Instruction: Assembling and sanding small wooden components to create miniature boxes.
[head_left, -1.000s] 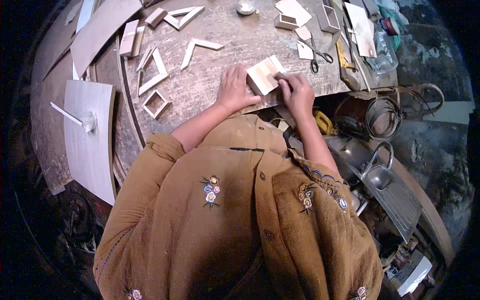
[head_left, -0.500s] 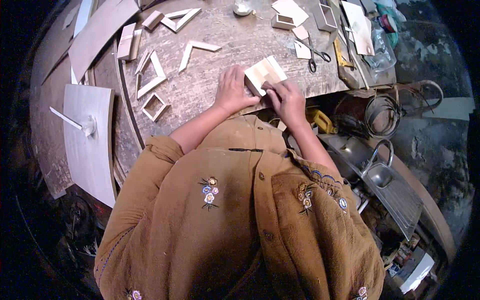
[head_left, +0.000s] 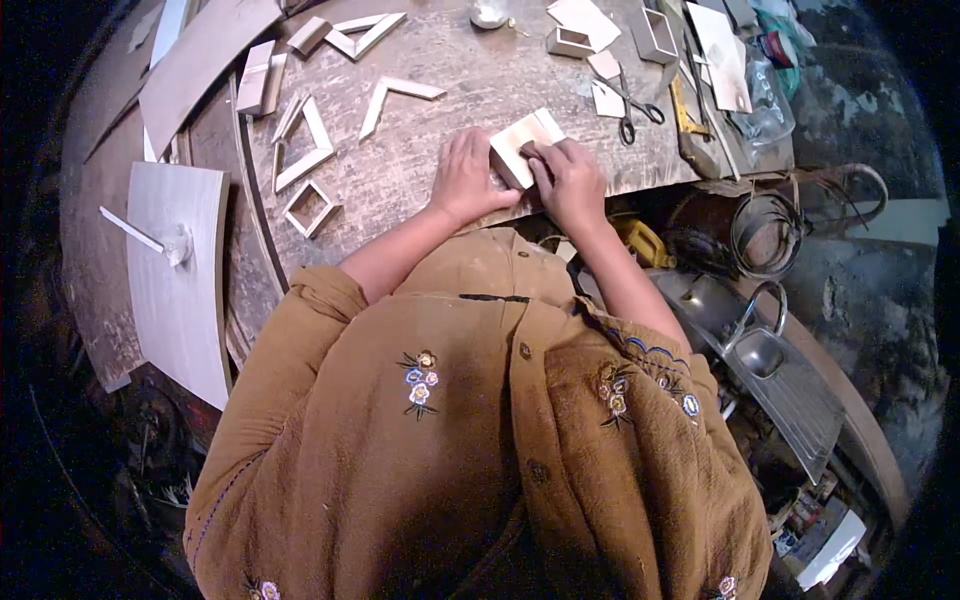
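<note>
A small pale wooden box (head_left: 517, 135) rests at the table's near edge between my hands. My left hand (head_left: 466, 178) is curled against its left side, thumb stretched along the near edge, holding it in place. Above the box's top face, my right hand (head_left: 572, 185) is closed with fingertips pinching a small dark brown piece (head_left: 528, 149), which looks like folded sandpaper and touches the wood. Most of that piece is covered by my fingers.
On the worn wooden table (head_left: 400, 150) lie a square wooden frame (head_left: 313, 209), V-shaped mitred strips (head_left: 385, 95), black scissors (head_left: 630, 108) and a small open box (head_left: 655, 36). A board (head_left: 178, 290) stands at left. A metal sink (head_left: 765, 355) sits below right.
My right hand has slid slightly left and away from me across the box's top with the brown piece. The left hand and the box stay nearly in place.
</note>
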